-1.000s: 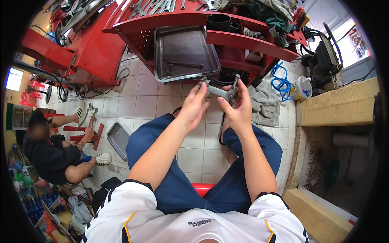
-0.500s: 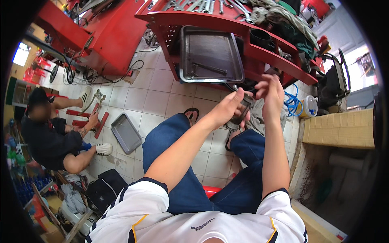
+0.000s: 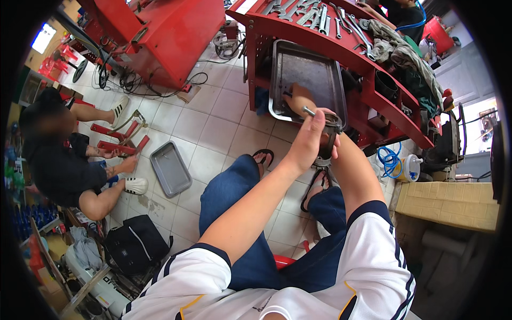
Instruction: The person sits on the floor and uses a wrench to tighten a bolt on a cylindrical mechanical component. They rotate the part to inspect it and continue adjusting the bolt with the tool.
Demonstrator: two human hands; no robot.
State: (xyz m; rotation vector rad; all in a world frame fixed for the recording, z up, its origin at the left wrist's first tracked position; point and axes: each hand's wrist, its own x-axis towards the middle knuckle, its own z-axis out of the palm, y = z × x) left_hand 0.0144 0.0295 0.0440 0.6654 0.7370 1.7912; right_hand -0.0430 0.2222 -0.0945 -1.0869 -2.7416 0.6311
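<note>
My left hand [image 3: 312,136] is closed around a dark metal part [image 3: 326,152] with a ring-shaped lower end and a bolt [image 3: 308,111] sticking out at its top left. It holds this part above my right foot, in front of the red tool cart. Behind it, my right hand [image 3: 302,98] reaches into a metal tray [image 3: 295,60] on the cart's shelf. Its fingers bend down at a dark bar-shaped tool [image 3: 287,95], of which one end shows. The hand covers the rest, and whether it grips the tool is hidden.
Wrenches [image 3: 322,20] and rags [image 3: 394,45] lie on the red cart [image 3: 362,64]. On the tiled floor, a grey tray [image 3: 170,169] stands left of my legs. A person [image 3: 58,154] sits at far left by a red stand. A cardboard box [image 3: 445,205] is at right.
My right hand has left the metal part and moved forward into the tray, over the bar-shaped tool. My left hand keeps the part. The view has shifted, so the cart appears farther right.
</note>
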